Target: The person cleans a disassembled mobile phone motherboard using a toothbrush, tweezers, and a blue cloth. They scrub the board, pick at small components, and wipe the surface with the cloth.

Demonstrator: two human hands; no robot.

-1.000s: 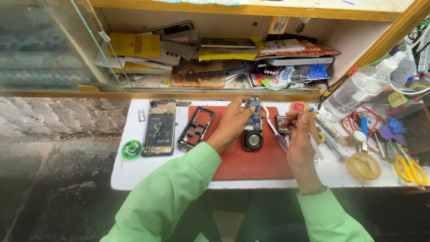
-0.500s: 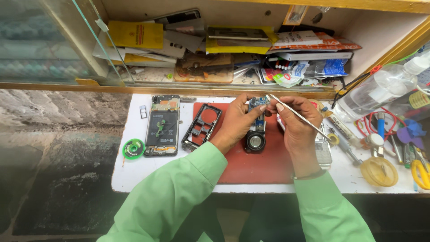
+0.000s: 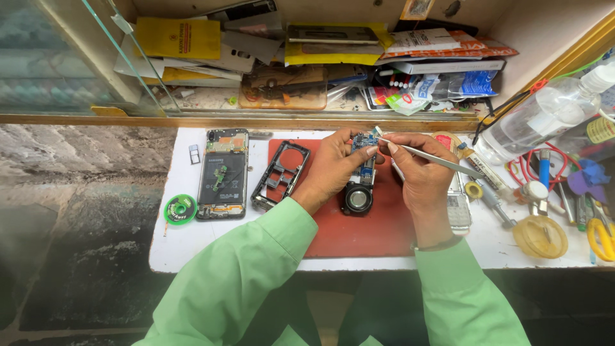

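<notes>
Left hand (image 3: pixel 333 165) closed around a small blue circuit board (image 3: pixel 365 144) above the red mat (image 3: pixel 359 224), right hand (image 3: pixel 419 172) just beside it pinching metal tweezers (image 3: pixel 435 160) with tip touching the board, round black speaker (image 3: pixel 357 198) below the fingers, opened phone (image 3: pixel 223 174) well left on the white surface (image 3: pixel 192 243)

Both green-sleeved forearms reach forward and converge. The left hand (image 3: pixel 330 168) curls in a fingertip pinch; the right hand (image 3: pixel 419 176) pinches too, fingers bent, just beside the left.
</notes>
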